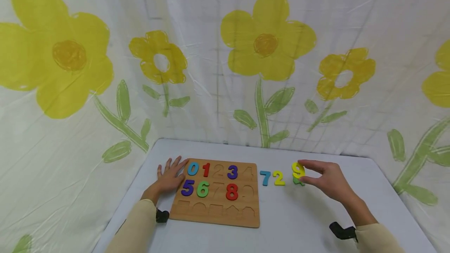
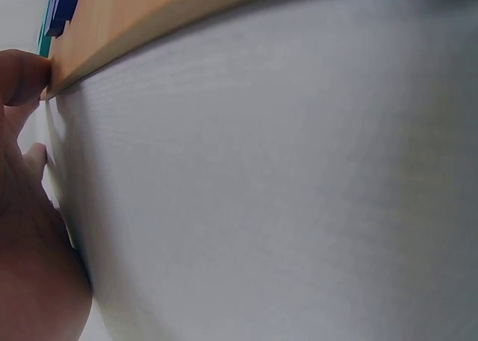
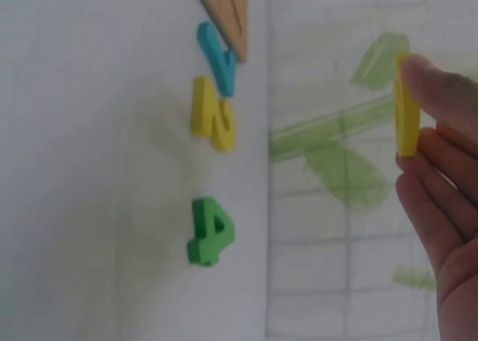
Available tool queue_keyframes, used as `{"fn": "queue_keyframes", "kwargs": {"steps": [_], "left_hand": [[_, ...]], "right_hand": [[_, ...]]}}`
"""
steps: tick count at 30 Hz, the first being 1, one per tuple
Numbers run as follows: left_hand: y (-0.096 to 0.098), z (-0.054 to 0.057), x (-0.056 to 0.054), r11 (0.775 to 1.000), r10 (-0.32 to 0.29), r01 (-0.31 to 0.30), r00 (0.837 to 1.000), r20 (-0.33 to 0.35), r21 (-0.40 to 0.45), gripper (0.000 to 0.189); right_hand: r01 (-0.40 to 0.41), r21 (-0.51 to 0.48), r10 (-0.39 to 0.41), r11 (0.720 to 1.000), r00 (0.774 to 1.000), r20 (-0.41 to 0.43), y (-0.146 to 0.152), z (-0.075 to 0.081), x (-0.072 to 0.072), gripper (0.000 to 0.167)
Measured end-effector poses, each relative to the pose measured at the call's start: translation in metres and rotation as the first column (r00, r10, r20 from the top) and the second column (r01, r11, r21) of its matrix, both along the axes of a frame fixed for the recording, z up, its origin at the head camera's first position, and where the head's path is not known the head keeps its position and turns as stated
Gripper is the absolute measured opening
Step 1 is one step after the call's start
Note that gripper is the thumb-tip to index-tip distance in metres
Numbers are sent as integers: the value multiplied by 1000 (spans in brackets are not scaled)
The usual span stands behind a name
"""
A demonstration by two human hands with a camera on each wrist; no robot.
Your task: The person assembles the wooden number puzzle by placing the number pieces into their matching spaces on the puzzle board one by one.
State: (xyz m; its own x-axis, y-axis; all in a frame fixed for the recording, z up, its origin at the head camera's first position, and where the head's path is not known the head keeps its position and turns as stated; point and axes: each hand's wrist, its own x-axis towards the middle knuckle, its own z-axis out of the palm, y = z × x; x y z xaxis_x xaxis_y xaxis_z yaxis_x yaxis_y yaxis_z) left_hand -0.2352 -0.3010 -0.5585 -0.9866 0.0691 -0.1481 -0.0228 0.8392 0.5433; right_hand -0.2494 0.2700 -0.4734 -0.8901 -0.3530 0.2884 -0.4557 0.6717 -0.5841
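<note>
My right hand (image 1: 328, 179) pinches a yellow number 9 (image 1: 298, 170) between thumb and fingers. In the right wrist view that 9 (image 3: 407, 106) is seen edge-on, raised above the table. Behind it in the head view, a green number 4 (image 1: 298, 181) is partly hidden; the right wrist view shows it whole, lying on the table. My left hand (image 1: 170, 179) rests with fingers spread at the left edge of a wooden number board (image 1: 221, 210). In the board sit 0, 1, 3, 5, 6 and a red 8 (image 1: 232, 192); the slots for 2, 4, 7 and 9 are bare.
A blue number 7 (image 1: 265, 178) and a yellow number 2 (image 1: 278, 178) lie just right of the board on the white table (image 1: 281, 221). Shape outlines line the board's bottom row. A cloth with painted yellow flowers (image 1: 267, 46) hangs behind the table.
</note>
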Motion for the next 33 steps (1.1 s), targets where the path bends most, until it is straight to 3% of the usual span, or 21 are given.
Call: {"fn": "queue_keyframes", "kwargs": {"steps": [5, 11, 21, 33], "left_hand": [[0, 1, 0, 1000, 0, 0, 1000, -1, 1, 65], [-1, 0, -1, 1000, 3, -3, 1000, -4, -10, 65], [-7, -15, -3, 1000, -7, 9, 997, -73, 28, 66], [-8, -19, -4, 999, -4, 8, 996, -84, 48, 67]], "right_hand": [[-48, -31, 48, 998, 999, -14, -28, 4, 6, 56], [-104, -24, 102, 994, 992, -68, -61, -3, 10, 54], [-132, -13, 132, 991, 991, -20, -104, -29, 18, 54], [-190, 4, 189, 982, 980, 59, -137, -68, 21, 50]]}}
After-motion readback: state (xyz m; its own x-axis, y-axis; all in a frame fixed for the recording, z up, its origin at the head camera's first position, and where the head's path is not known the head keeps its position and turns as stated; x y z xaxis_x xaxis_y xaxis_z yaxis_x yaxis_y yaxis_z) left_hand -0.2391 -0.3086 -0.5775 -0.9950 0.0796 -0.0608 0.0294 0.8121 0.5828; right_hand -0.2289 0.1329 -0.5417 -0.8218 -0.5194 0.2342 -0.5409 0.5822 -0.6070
